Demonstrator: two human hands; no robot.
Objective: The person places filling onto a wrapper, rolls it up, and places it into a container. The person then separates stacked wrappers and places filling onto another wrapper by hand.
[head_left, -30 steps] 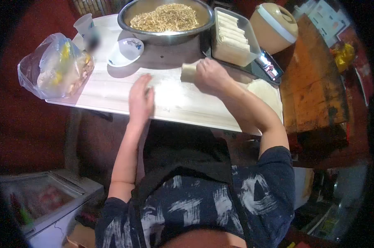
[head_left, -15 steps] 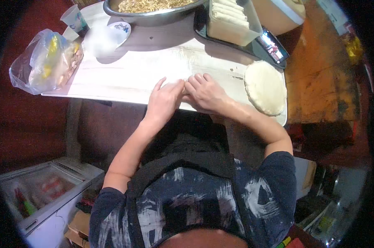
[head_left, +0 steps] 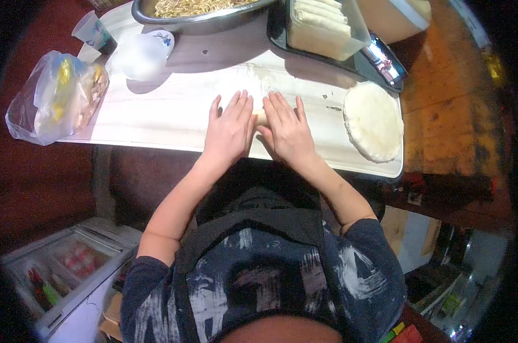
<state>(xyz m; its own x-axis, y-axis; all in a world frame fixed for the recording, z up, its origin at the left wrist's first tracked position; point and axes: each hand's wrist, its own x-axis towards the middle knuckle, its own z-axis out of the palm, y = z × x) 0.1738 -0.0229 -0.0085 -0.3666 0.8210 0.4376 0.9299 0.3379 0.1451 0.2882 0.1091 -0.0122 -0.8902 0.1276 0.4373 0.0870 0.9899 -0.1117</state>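
Under my two palms lies a pale spring roll (head_left: 261,118), near the table's front edge; only its middle shows between the hands. My left hand (head_left: 231,127) rests on its left part with fingers stretched forward. On its right part is my right hand (head_left: 289,127), flat, the thumb pointing inward. A round stack of pale wrappers (head_left: 373,121) sits to the right. Several finished rolls (head_left: 322,16) lie in a plastic container (head_left: 327,44) at the back right.
A metal bowl of shredded filling (head_left: 199,22) stands at the back. On the left are a plastic bag (head_left: 56,100) with food, a paper cup (head_left: 93,31), and a white bowl (head_left: 143,57) beside a small patterned dish (head_left: 166,41). A phone (head_left: 385,60) leans against the container.
My hands have gone from pinched together to stretched flat and slightly apart, uncovering the middle of the spring roll. The view has shifted a little.
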